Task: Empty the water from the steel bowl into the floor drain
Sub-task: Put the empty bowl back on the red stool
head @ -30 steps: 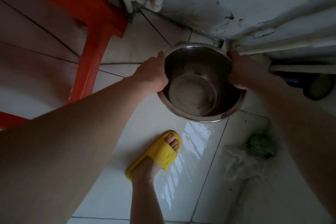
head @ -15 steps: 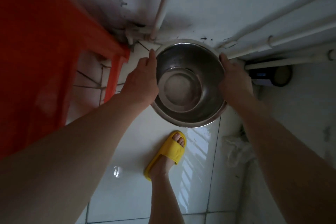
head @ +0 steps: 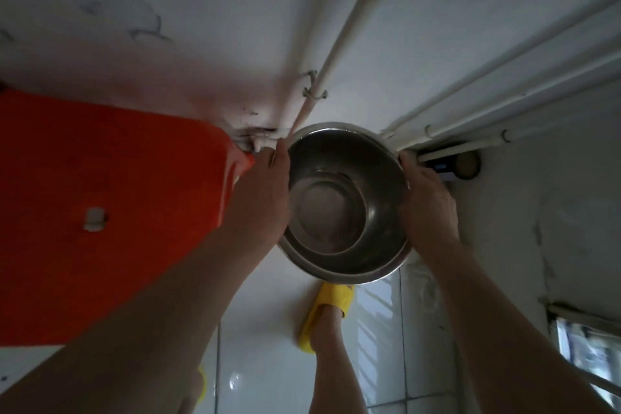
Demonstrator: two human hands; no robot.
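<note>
The steel bowl point(head: 346, 202) is round, shiny and deep, its flat bottom dull grey, and it is held up in the air at the centre of the view above the tiled floor point(head: 262, 353); whether water remains inside is unclear. The left hand point(head: 265, 195) clasps its rim at nine o'clock and the right hand point(head: 426, 202) at three o'clock, fingers curled around the outside. A yellow slipper point(head: 331, 306) shows at six o'clock, a red stool point(head: 111, 205) at nine.
</note>
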